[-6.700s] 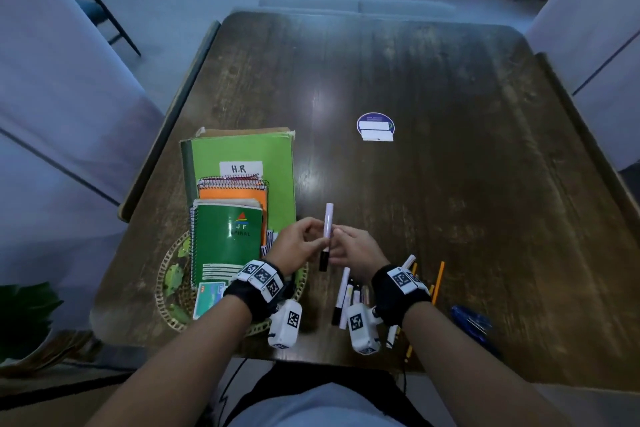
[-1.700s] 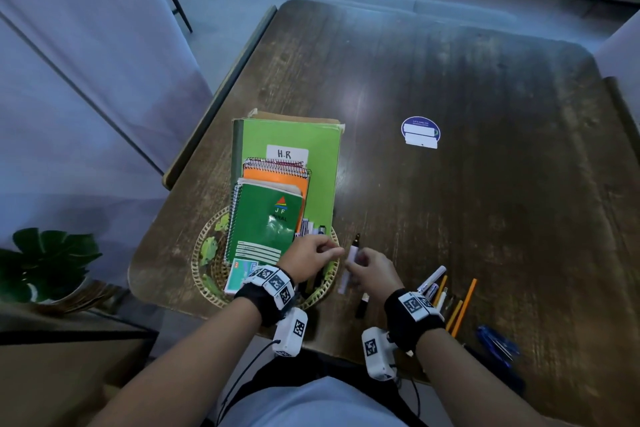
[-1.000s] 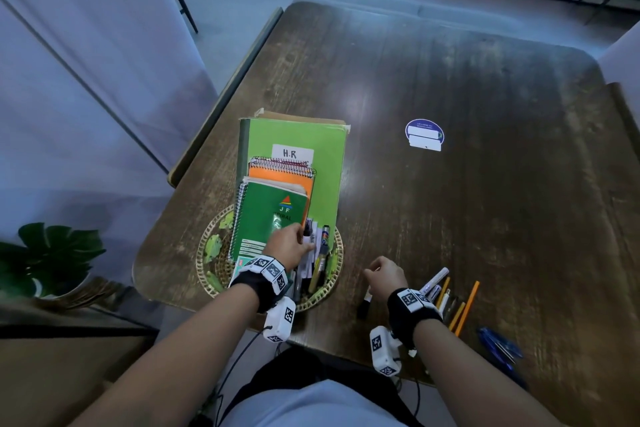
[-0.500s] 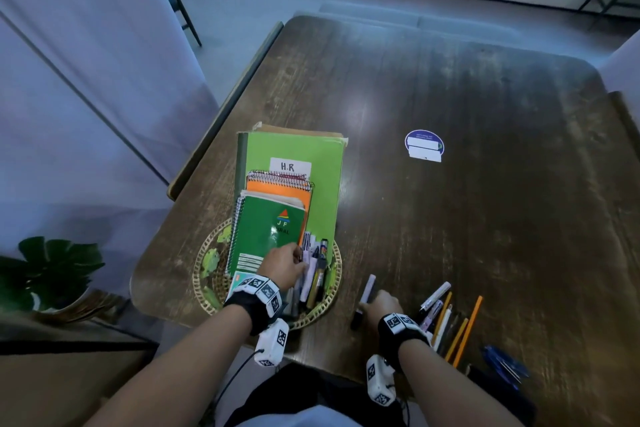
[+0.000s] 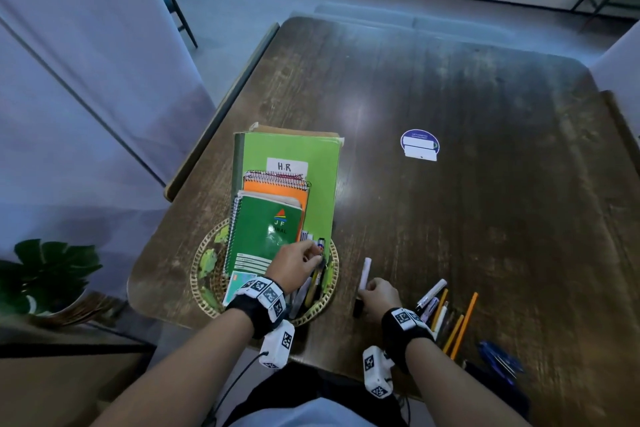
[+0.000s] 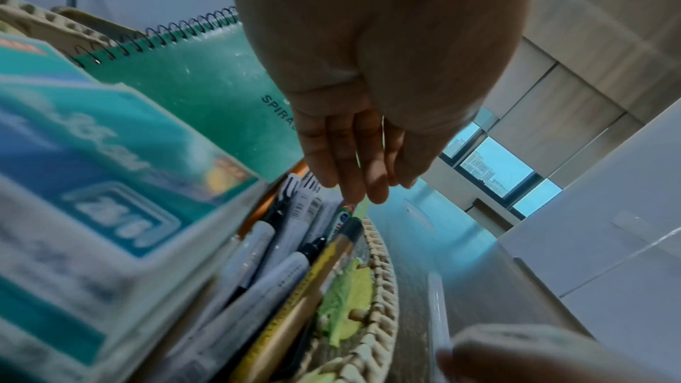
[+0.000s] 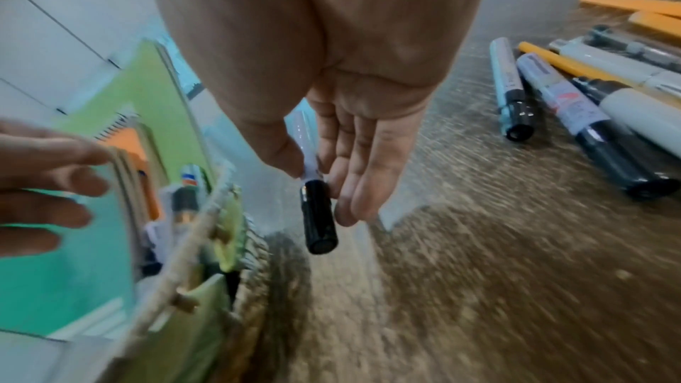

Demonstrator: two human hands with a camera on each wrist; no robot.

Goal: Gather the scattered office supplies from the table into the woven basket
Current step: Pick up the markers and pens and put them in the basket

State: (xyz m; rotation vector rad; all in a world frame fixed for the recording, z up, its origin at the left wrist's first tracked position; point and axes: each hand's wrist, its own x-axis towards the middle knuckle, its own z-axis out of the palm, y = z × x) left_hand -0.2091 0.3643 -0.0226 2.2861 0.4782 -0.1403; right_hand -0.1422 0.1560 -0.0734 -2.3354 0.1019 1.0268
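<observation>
The woven basket [image 5: 199, 274] sits at the table's near left edge, under a stack of notebooks and several pens [image 5: 313, 288]. My left hand [image 5: 313, 253] hovers over those pens, its fingers [image 6: 365, 185] straight and touching their tops. Just right of the basket rim [image 7: 191, 258], my right hand [image 5: 375, 295] pinches a white marker [image 5: 365, 272] with a black cap [image 7: 318, 214] between thumb and fingers, low over the table. More markers and orange pencils [image 5: 440, 308] lie to the right of that hand.
A green folder [image 5: 311, 156], an orange pad [image 5: 277, 191] and a green spiral notebook [image 5: 263, 232] overhang the basket. Blue pens [image 5: 498, 357] lie at the near right edge. A round sticker [image 5: 419, 146] is mid-table. A plant [image 5: 45, 270] stands left of the table.
My left hand has carried a marker into the basket and stays over the pens there. My right hand has dropped to the table and taken hold of the white marker.
</observation>
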